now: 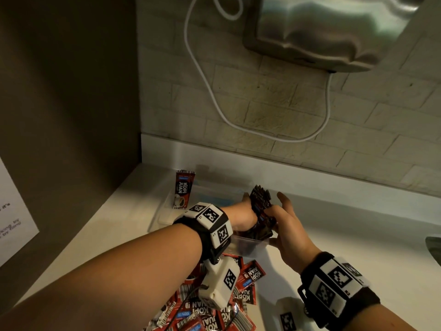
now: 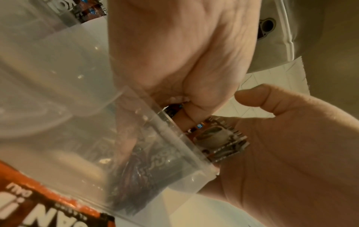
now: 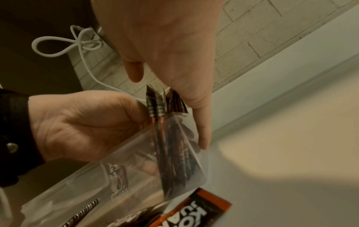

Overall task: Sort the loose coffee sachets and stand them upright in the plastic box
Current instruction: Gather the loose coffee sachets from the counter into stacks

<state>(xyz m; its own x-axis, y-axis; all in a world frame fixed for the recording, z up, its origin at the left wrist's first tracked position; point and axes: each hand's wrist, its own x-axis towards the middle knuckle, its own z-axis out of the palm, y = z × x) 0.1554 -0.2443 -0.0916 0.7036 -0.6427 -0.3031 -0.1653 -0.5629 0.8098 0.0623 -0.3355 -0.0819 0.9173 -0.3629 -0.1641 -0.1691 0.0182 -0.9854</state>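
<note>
A clear plastic box (image 1: 253, 246) stands on the white counter. My left hand (image 1: 243, 211) reaches into its near end and grips a bundle of dark coffee sachets (image 1: 261, 203) standing upright. My right hand (image 1: 286, 223) lies with straight fingers flat against the bundle's right side. In the left wrist view my left hand (image 2: 174, 61) curls round the bundle (image 2: 219, 138) behind the box wall (image 2: 174, 153). The right wrist view shows my right hand (image 3: 174, 46) above the sachets (image 3: 159, 110). One sachet (image 1: 183, 189) stands alone at the box's far left end. Loose red sachets (image 1: 248, 283) lie piled near me.
A white cable (image 1: 214, 96) loops down the brick wall under a metal appliance (image 1: 334, 32). A brown side panel with a paper sheet (image 1: 14, 211) closes the left. A dark object (image 1: 435, 247) shows at the right edge of the counter (image 1: 346, 223).
</note>
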